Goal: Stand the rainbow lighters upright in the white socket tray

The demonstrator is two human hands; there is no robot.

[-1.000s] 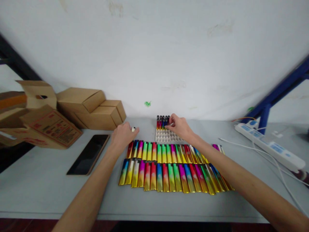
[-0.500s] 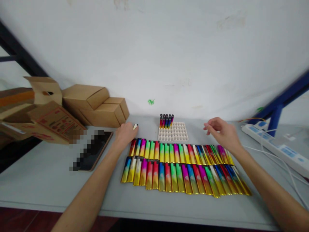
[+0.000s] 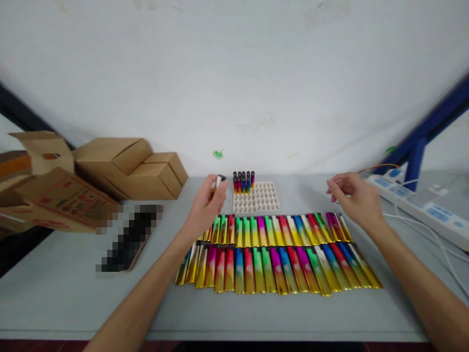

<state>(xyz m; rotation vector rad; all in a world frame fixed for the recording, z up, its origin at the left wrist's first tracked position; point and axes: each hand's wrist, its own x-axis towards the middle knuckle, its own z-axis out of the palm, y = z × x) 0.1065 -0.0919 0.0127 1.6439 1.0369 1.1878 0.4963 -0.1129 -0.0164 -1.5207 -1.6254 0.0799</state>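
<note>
My left hand (image 3: 208, 203) is closed around a white lighter (image 3: 220, 181), its black top pointing up, just left of the white tray. Most of that lighter's body is hidden by my fingers. In the white gridded tray (image 3: 256, 201), several colourful lighters (image 3: 242, 184) stand upright at the back left. My right hand (image 3: 351, 198) hovers right of the tray, fingers loosely curved and apart, holding nothing visible. Nearer me, two rows of shiny lighters (image 3: 276, 271) lie side by side, black tops away from me; my left hand and wrist cover part of the back row.
Cardboard boxes (image 3: 120, 161) stand at the back left, with an opened carton (image 3: 73, 200) beside them. A dark flat device (image 3: 134, 237), partly pixelated, lies on the left. A white power strip (image 3: 421, 208) and cables (image 3: 436, 239) run along the right. Behind is a wall (image 3: 242, 88).
My left hand has lifted and moved right, bringing the white lighter closer to the tray. My right hand appears slightly farther right. The whole view has also shifted a little.
</note>
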